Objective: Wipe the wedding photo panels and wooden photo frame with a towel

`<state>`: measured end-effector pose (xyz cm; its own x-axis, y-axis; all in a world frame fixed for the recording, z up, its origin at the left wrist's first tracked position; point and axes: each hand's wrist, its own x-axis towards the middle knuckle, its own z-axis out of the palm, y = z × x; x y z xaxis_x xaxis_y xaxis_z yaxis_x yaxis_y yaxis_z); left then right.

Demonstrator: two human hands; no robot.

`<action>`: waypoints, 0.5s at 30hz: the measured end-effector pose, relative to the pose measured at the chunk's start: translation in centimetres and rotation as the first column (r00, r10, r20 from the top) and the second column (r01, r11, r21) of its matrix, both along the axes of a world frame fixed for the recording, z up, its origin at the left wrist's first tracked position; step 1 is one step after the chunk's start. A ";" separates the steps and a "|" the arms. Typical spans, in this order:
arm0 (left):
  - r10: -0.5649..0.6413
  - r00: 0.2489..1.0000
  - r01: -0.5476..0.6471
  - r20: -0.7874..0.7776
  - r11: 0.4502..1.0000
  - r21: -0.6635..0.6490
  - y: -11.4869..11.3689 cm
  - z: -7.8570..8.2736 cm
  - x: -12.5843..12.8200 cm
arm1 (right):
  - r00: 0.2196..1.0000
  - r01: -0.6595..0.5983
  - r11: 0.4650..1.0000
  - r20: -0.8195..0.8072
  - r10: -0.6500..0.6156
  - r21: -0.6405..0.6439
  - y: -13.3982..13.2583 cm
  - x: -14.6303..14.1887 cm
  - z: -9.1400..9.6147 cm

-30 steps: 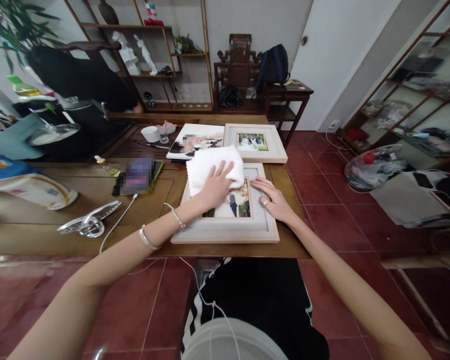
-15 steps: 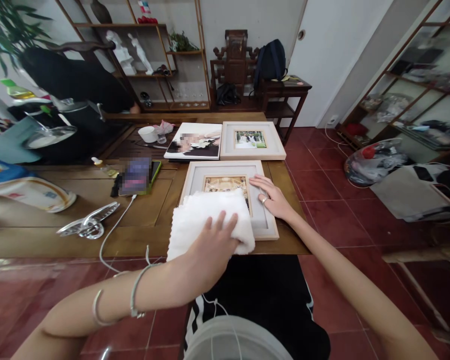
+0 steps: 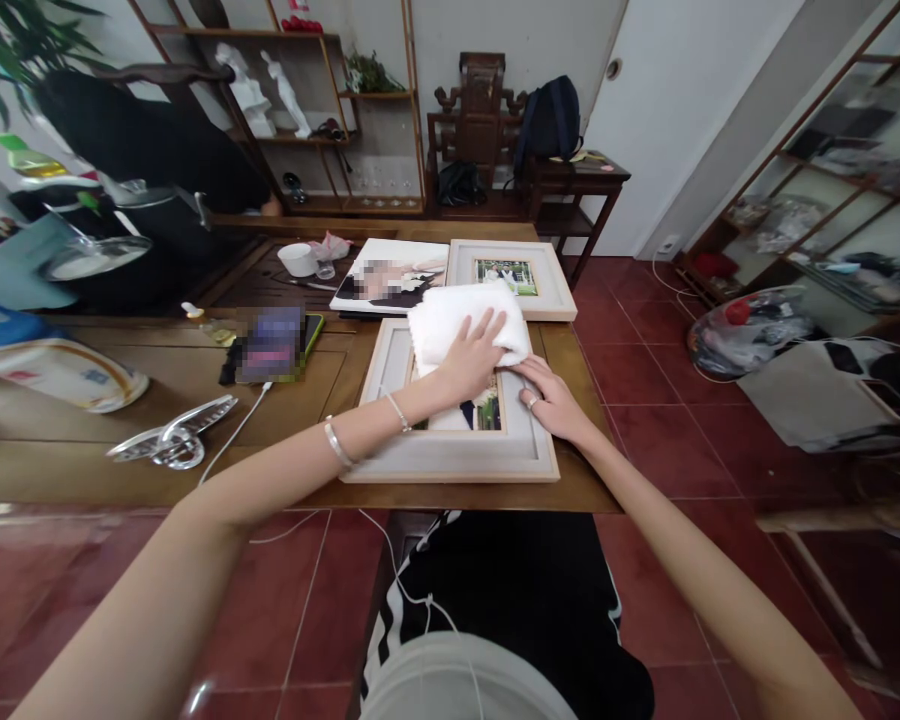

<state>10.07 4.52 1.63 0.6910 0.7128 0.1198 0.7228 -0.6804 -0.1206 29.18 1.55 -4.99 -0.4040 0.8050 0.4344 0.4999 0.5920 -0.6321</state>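
A light wooden picture frame (image 3: 450, 455) with a grey mat lies flat at the near edge of the wooden table (image 3: 120, 400). My left hand (image 3: 471, 358) presses flat, fingers spread, on a folded white towel (image 3: 461, 318) that covers the frame's far right part. My right hand (image 3: 553, 400), a ring on one finger, rests flat on the frame's right side, just beside the towel.
A second framed photo (image 3: 510, 278) and an unframed print (image 3: 390, 285) lie beyond. A phone (image 3: 270, 345) with a white cable, a metal clip (image 3: 169, 440), a white cup (image 3: 298, 259) and a bag (image 3: 52, 365) sit on the left. Shelves, a chair and a backpack (image 3: 551, 120) stand behind.
My left hand has slid the towel from the frame's near left corner back up to its far right part. My right hand has stayed on the frame's right side.
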 end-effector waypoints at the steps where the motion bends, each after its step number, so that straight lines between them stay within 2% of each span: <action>1: -0.057 0.998 0.057 -0.003 0.998 0.003 0.7 0.0 0.4 | 1.000 0.011 1.000 0.004 -0.011 -0.012 0.0 0.0 0.0; 4: -0.184 0.983 0.184 -0.013 0.983 0.008 2.1 0.2 1.5 | 0.999 0.052 0.998 0.009 -0.051 -0.044 -0.2 0.0 0.0; 6: -0.215 0.977 0.215 -0.014 0.977 -0.006 2.5 0.5 2.0 | 0.998 0.063 0.996 0.013 -0.063 -0.055 -0.2 0.0 0.0; 10: -0.167 0.986 0.167 -0.019 0.986 -0.017 2.8 1.1 1.7 | 1.000 0.030 0.998 0.007 -0.030 -0.049 -0.1 0.0 0.0; 15: -0.075 0.993 0.078 -0.096 0.997 0.025 1.8 1.2 -0.9 | 0.999 -0.007 0.999 -0.035 0.006 -0.033 0.0 -0.1 0.2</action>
<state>9.20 6.36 2.84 0.7526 0.6546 0.0707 0.6531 -0.7285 -0.2069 29.09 1.50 -4.82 -0.3948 0.8166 0.4211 0.4734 0.5736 -0.6685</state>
